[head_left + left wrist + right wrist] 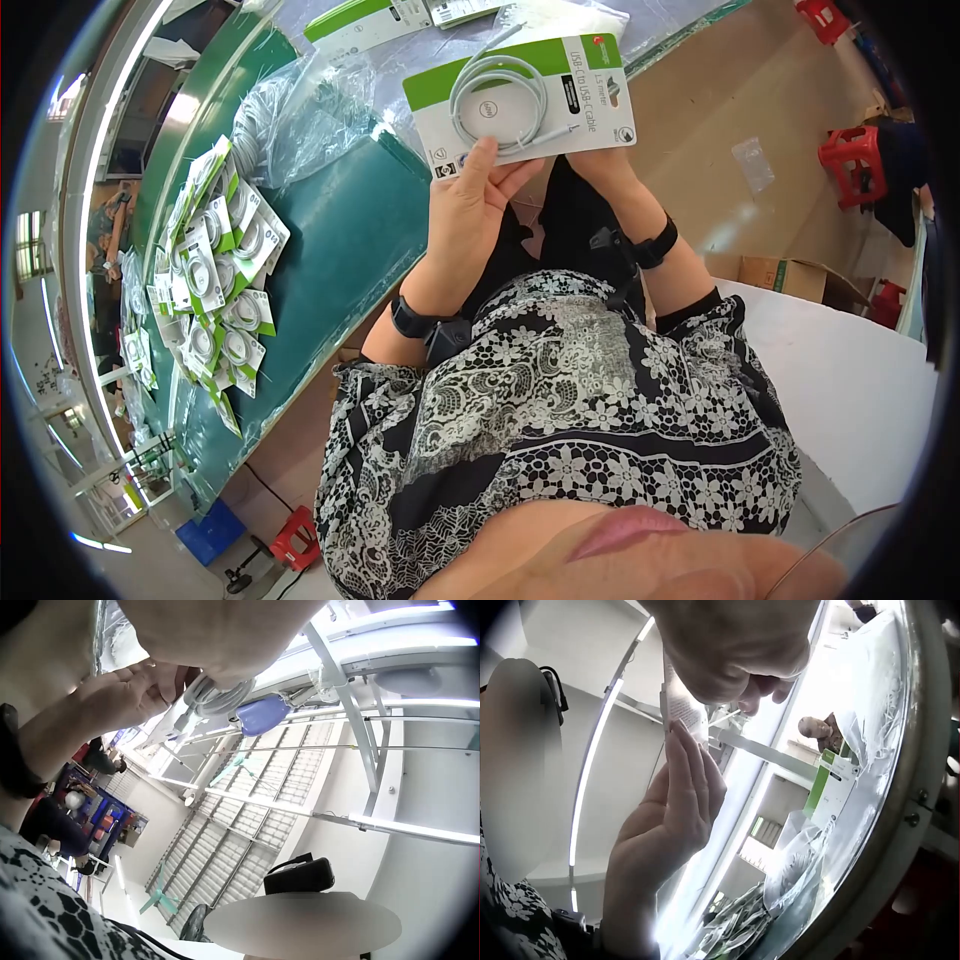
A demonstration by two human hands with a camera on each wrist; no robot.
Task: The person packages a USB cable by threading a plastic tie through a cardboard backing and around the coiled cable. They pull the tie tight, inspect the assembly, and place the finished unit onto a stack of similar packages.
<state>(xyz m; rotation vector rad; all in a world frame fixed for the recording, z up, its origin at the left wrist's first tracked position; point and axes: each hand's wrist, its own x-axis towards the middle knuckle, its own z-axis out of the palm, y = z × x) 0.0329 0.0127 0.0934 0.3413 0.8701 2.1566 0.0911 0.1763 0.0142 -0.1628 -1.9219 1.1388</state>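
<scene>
A USB-C cable pack (530, 100), a white and green card with a coiled white cable on its front, is held up in front of the body. My left hand (465, 215) pinches its lower left part, thumb on the front and fingers behind. In the right wrist view those left fingers (686, 761) lie along the printed back. My right hand (605, 170) grips the card's lower right edge, its fingertips hidden behind the card in the head view. The coiled cable (217, 697) shows between both hands in the left wrist view.
Many similar packs (215, 270) lie heaped on the green table (340, 240) to the left. Beside them is a clear plastic bag (300, 110) of cables. More boxes (365, 25) lie at the table's far end. Red stools (853, 165) and a cardboard box (800, 278) stand on the right.
</scene>
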